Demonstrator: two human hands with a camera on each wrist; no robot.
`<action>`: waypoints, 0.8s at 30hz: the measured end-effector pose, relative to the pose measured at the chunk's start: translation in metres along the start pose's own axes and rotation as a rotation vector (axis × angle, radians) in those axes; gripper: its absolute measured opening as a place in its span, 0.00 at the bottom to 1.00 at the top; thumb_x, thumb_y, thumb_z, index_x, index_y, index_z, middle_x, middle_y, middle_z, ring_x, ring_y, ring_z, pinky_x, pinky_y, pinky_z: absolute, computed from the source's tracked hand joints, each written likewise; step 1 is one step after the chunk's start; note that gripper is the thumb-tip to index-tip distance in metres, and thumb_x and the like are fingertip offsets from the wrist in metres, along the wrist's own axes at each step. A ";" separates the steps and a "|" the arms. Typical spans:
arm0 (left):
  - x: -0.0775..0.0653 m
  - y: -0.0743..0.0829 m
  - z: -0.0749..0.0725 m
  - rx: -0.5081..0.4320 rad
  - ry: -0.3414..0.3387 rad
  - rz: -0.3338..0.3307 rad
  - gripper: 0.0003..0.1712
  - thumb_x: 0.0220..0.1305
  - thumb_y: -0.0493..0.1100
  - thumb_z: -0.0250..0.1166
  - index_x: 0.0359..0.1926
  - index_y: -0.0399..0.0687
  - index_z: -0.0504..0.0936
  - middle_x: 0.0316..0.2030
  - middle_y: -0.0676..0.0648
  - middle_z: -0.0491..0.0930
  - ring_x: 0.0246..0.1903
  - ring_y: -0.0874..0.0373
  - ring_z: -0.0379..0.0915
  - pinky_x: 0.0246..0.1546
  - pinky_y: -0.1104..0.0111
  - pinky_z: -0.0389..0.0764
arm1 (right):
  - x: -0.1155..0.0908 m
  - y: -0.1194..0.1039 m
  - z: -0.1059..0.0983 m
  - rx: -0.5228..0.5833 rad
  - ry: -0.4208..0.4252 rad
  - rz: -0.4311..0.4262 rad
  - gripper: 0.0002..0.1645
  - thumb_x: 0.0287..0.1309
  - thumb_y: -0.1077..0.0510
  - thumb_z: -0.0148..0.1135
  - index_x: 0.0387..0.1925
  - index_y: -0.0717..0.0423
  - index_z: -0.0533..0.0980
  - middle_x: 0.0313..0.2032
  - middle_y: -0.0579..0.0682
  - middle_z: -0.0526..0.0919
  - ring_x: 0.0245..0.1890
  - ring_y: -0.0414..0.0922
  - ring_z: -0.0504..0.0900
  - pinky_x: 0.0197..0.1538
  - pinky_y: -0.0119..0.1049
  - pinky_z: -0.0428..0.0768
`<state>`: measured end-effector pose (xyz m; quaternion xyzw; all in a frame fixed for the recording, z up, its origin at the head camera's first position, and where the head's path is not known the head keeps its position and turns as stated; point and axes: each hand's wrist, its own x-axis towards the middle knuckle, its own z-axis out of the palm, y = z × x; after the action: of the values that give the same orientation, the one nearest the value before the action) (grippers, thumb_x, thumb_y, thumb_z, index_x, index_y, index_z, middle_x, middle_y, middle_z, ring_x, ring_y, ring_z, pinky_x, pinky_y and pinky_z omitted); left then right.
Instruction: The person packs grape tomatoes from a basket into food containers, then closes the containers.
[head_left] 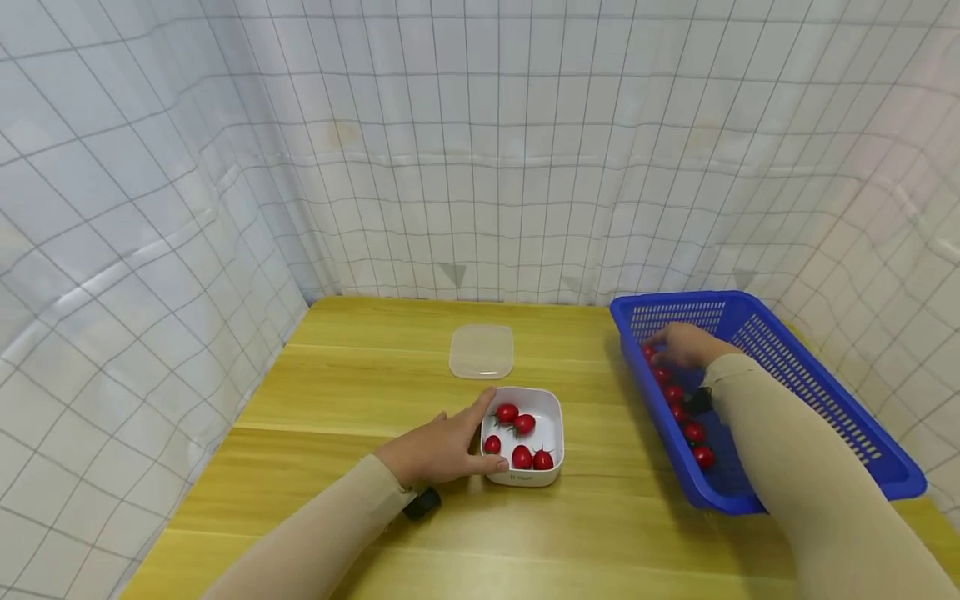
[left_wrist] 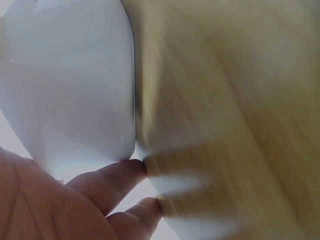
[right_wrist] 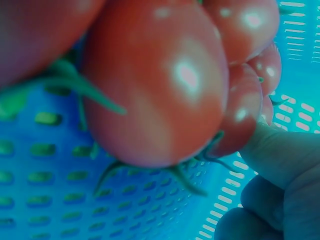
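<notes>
My left hand [head_left: 442, 446] holds a small white square box [head_left: 553, 417] at its left side, thumb along the front wall and index finger at the back corner. In the left wrist view, fingertips [left_wrist: 132, 169] touch its smooth wall. Several red cherry tomatoes [head_left: 524, 425] with green stems lie inside. Over at the right, my right hand [head_left: 684, 344] reaches into a blue perforated basket [head_left: 726, 502], its thumb and fingertips around a cherry tomato [head_left: 648, 352] near the back left. Close up, the thumb [right_wrist: 280, 155] touches a tomato; the hold is partly hidden.
A row of cherry tomatoes [head_left: 694, 432] runs along the basket's left wall. A translucent square lid [head_left: 482, 351] lies flat behind the white box. White checked curtains [head_left: 480, 167] enclose the wooden table [head_left: 315, 408] at the back and sides.
</notes>
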<state>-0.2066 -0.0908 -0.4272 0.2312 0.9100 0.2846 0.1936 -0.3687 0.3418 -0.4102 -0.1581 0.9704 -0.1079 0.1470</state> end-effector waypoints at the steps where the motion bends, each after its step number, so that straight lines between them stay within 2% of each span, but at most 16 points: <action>1: 0.000 0.000 0.000 -0.002 0.000 0.001 0.65 0.66 0.73 0.65 0.87 0.54 0.36 0.84 0.48 0.50 0.82 0.51 0.52 0.81 0.35 0.44 | 0.000 0.000 0.000 0.004 -0.003 0.003 0.23 0.68 0.59 0.68 0.62 0.62 0.82 0.60 0.69 0.83 0.56 0.64 0.83 0.57 0.58 0.83; 5: -0.001 -0.001 0.001 0.000 -0.004 -0.008 0.66 0.66 0.73 0.65 0.87 0.55 0.35 0.84 0.49 0.50 0.82 0.52 0.52 0.81 0.36 0.44 | 0.001 0.000 0.001 0.010 -0.014 0.015 0.24 0.68 0.58 0.68 0.63 0.61 0.82 0.60 0.68 0.83 0.51 0.58 0.84 0.53 0.54 0.84; 11: -0.001 -0.001 0.000 0.005 -0.001 -0.009 0.66 0.66 0.73 0.65 0.86 0.55 0.35 0.85 0.49 0.48 0.82 0.51 0.52 0.81 0.36 0.44 | 0.002 -0.003 -0.001 0.000 -0.019 0.026 0.25 0.68 0.58 0.67 0.64 0.62 0.80 0.61 0.69 0.82 0.53 0.60 0.84 0.56 0.57 0.83; 17: 0.000 -0.001 0.000 -0.001 0.002 -0.006 0.66 0.66 0.73 0.65 0.86 0.54 0.35 0.85 0.49 0.48 0.82 0.51 0.52 0.81 0.36 0.44 | 0.002 -0.002 0.000 0.009 -0.031 0.042 0.25 0.68 0.58 0.67 0.64 0.63 0.80 0.61 0.69 0.82 0.46 0.55 0.83 0.50 0.50 0.84; 22: 0.000 0.000 0.001 0.005 0.002 -0.008 0.66 0.65 0.75 0.64 0.87 0.55 0.35 0.84 0.50 0.49 0.82 0.52 0.51 0.81 0.36 0.44 | 0.001 0.000 0.000 -0.008 -0.016 0.012 0.24 0.68 0.58 0.67 0.63 0.62 0.81 0.60 0.69 0.83 0.52 0.59 0.84 0.53 0.54 0.84; 24: 0.000 0.001 0.001 0.005 0.002 -0.004 0.67 0.65 0.75 0.64 0.87 0.55 0.35 0.84 0.50 0.49 0.82 0.53 0.51 0.81 0.36 0.44 | 0.001 0.001 -0.001 -0.014 -0.014 0.003 0.24 0.68 0.58 0.67 0.63 0.62 0.81 0.59 0.69 0.84 0.51 0.59 0.84 0.53 0.54 0.83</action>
<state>-0.2060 -0.0898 -0.4277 0.2298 0.9113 0.2821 0.1927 -0.3700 0.3423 -0.4092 -0.1586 0.9703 -0.0996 0.1530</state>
